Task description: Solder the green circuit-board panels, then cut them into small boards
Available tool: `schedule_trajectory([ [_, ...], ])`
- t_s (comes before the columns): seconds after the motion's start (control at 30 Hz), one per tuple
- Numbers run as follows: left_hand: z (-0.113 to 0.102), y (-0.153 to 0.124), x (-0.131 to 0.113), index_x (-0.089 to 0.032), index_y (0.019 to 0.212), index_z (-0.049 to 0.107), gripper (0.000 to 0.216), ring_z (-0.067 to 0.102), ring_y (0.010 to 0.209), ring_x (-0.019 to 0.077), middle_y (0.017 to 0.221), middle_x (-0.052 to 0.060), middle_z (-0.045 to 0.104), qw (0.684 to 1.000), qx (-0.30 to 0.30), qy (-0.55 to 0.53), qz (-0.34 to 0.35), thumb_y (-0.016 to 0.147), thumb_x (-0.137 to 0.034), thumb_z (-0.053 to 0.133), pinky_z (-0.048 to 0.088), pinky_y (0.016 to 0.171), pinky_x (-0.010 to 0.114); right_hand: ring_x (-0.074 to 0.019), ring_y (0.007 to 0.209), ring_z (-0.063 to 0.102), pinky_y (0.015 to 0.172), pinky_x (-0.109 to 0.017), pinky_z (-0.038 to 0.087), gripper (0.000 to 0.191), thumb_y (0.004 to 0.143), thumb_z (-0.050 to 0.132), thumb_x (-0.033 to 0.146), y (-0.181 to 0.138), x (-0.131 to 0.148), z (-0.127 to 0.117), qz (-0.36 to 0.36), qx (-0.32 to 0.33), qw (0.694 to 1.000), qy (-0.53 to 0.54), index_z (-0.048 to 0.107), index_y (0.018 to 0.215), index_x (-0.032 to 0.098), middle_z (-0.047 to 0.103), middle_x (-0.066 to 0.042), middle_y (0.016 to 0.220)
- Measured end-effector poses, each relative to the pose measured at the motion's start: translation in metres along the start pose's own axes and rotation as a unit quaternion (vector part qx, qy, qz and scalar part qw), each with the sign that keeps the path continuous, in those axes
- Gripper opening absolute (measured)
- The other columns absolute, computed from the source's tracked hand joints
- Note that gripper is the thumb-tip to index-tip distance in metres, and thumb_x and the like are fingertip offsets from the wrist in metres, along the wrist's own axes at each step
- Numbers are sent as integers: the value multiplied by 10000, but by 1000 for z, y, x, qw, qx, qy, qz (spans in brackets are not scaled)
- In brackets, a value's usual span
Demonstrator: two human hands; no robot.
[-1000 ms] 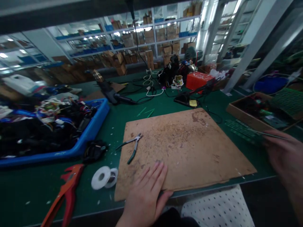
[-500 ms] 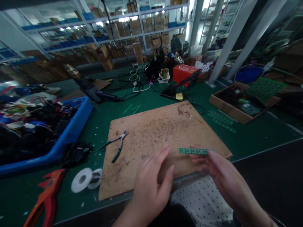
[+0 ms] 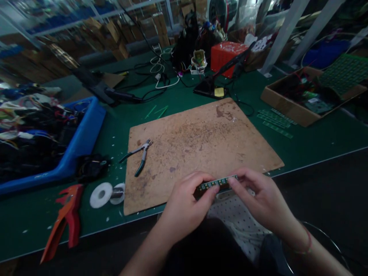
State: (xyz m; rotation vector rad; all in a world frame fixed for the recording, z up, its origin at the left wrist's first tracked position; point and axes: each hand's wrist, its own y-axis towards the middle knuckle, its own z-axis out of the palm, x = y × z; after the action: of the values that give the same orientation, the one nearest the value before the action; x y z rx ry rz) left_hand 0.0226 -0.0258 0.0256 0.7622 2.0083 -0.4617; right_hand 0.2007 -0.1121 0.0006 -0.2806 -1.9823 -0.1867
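A narrow green circuit-board strip [image 3: 216, 183] is held level between both hands, over the near edge of the brown board [image 3: 201, 142]. My left hand [image 3: 185, 205] pinches its left end with fingers closed. My right hand [image 3: 258, 197] pinches the right end the same way. Small pliers with green handles [image 3: 138, 155] lie on the brown board's left edge, well apart from both hands.
A blue bin of tangled wires [image 3: 83, 134] stands at the left. A solder spool [image 3: 105, 193] and an orange tool [image 3: 61, 222] lie near the front left edge. A cardboard box of circuit boards [image 3: 287, 105] and loose green strips [image 3: 274, 122] are right. A red box [image 3: 227, 51] is behind.
My right hand brought the green strip from the right side to the front edge. My left hand lifted off the brown board and took the strip's other end. The view tilted downward.
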Motion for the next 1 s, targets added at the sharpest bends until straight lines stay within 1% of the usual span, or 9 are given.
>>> schedule_trajectory([
  [0.13,-1,2,-4,-195,903,687,155,613,740,122,794,-14,673,996,37,-64,-47,895,-327,607,461,685,239,-109,584,516,554,-266,391,241,934,497,368,2,8,-2,-34,30,997,-61,568,739,247,534,31,630],
  [0.23,-1,3,-2,-178,861,692,172,596,710,115,766,-8,665,987,42,-128,-81,886,-330,617,454,659,227,-101,558,452,530,-260,351,321,944,469,401,3,13,1,-10,47,998,-32,513,674,234,474,36,599],
  [0.37,-2,2,4,-147,832,665,200,554,636,94,679,-12,612,951,65,-267,-140,876,-340,632,433,606,205,-77,536,403,493,-227,318,375,938,467,465,5,13,9,68,77,991,90,522,665,214,462,40,590],
  [0.47,-3,2,7,-142,828,651,187,543,635,82,675,-18,597,927,61,-335,-155,862,-326,655,426,619,197,-61,523,386,465,-202,298,373,902,515,523,4,10,19,157,86,957,226,542,709,204,487,42,607],
  [0.57,-3,2,8,-145,844,650,195,540,637,78,678,-19,593,906,69,-381,-171,856,-339,667,430,632,197,-56,534,418,475,-186,329,367,887,533,539,4,10,27,205,89,925,307,553,746,201,522,35,632],
  [0.67,-5,2,7,-149,836,656,207,542,639,74,681,-18,600,918,46,-357,-167,851,-355,675,423,621,186,-50,552,447,505,-172,376,343,898,533,512,6,15,31,213,68,907,356,573,771,196,521,37,645],
  [0.83,-10,2,4,-163,790,613,257,497,592,68,664,-25,607,950,30,-256,-175,837,-406,682,368,547,176,-122,844,559,631,-225,497,259,910,522,448,8,23,32,229,87,868,432,607,940,205,572,-15,903],
  [0.9,-13,1,2,-164,782,599,289,494,606,77,688,-14,620,957,42,-222,-180,832,-437,678,356,543,182,-108,744,527,573,-221,463,312,927,470,487,7,23,33,221,110,872,422,591,890,202,537,-1,816],
  [1.0,-18,0,1,-163,784,604,282,479,626,77,698,-22,583,963,82,-198,-161,831,-431,680,363,561,184,-58,513,322,442,-193,276,383,923,450,552,6,21,34,222,138,895,361,550,802,202,356,62,597],
])
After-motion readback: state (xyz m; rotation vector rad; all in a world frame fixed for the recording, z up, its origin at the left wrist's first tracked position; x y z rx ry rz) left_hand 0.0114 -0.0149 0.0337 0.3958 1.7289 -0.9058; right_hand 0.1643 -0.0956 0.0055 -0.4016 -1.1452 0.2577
